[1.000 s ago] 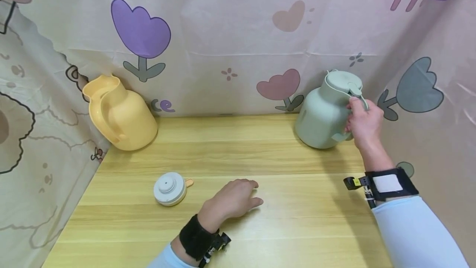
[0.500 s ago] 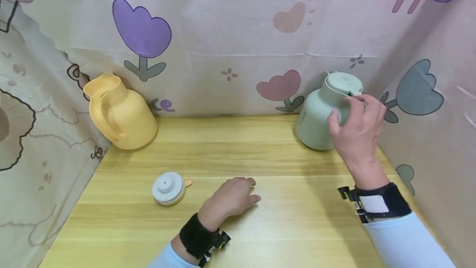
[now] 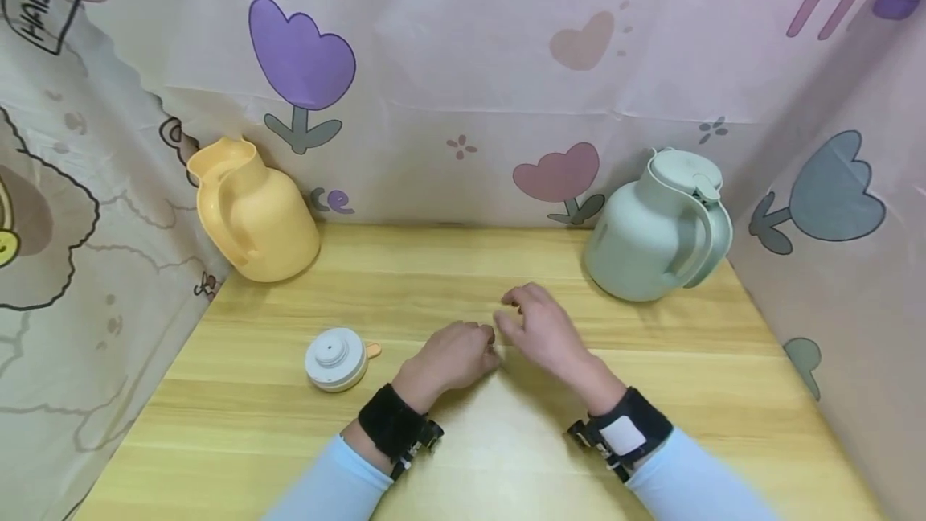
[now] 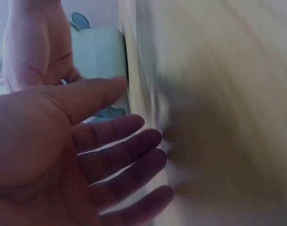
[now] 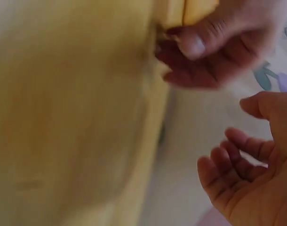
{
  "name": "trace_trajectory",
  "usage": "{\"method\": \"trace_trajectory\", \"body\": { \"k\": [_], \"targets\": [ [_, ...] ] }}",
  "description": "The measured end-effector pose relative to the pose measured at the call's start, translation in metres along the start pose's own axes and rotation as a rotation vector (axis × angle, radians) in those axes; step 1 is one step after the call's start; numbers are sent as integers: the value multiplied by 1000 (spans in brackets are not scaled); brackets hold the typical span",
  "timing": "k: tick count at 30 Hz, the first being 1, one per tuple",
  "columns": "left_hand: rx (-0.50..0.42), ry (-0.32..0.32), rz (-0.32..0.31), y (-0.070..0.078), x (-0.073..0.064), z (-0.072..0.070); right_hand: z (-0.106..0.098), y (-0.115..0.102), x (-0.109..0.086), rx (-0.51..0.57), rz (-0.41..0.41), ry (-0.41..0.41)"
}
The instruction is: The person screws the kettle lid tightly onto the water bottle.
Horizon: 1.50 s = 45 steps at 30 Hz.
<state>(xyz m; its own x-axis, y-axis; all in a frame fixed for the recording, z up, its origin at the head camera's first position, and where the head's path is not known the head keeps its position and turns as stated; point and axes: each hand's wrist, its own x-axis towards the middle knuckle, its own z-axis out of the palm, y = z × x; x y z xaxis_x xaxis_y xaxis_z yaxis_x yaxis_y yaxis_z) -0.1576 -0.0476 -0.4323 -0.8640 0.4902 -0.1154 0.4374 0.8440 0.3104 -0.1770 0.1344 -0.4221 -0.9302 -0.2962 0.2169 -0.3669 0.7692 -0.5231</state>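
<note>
My left hand [image 3: 452, 356] is over the middle of the table, fingers relaxed, fingertips close to the wood in the left wrist view. Just to its right is my right hand [image 3: 546, 332], loosely bent and holding nothing. The green thermos jug [image 3: 640, 235] stands at the back right with its lid on and its handle turned to the right front. At the back left is a yellow thermos jug [image 3: 271, 223] with an uncovered mouth. A round white lid [image 3: 336, 358] with a small orange tab lies on the table left of my left hand.
The wooden table [image 3: 419, 264] meets a patterned curtain [image 3: 434, 38] at the back and on both sides. Each wrist carries a black strap with a small camera.
My right hand has let go of the green jug's handle and moved left and toward me, beside the left hand. The left hand has barely moved. The head view has shifted slightly.
</note>
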Motion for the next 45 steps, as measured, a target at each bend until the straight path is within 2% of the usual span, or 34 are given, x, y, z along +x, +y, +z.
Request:
{"method": "trace_trajectory", "body": {
  "k": [3,6,9,13,18,24,29,34,36,41,43,45],
  "targets": [
    [12,-3,4,-4,4,0,16,0,0,26,48,-45],
    [32,-1,-28,-7,3,-3,25,1,0,35,64,-58],
    [21,2,-73,-12,-3,-13,28,2,-2,39,77,-79],
    [-26,28,-106,-26,-18,-39,31,4,-4,10,107,-130],
    [-16,103,-179,-54,-44,-81,34,5,-4,-24,96,-243],
    [-28,249,-242,-95,-66,-130,34,9,-4,-85,55,-300],
    [-66,349,-341,-125,-80,-157,30,13,-5,-89,46,-315],
    [-127,507,-458,-150,-95,-173,27,16,-7,-79,52,-322],
    [-157,592,-514,-159,-101,-178,26,17,-8,-79,50,-334],
    [-266,857,-683,-174,-111,-187,25,19,-9,-78,38,-350],
    [-312,923,-758,-178,-112,-189,24,20,-9,-75,38,-347],
    [-361,918,-833,-183,-112,-191,22,21,-9,-75,40,-346]
  ]
}}
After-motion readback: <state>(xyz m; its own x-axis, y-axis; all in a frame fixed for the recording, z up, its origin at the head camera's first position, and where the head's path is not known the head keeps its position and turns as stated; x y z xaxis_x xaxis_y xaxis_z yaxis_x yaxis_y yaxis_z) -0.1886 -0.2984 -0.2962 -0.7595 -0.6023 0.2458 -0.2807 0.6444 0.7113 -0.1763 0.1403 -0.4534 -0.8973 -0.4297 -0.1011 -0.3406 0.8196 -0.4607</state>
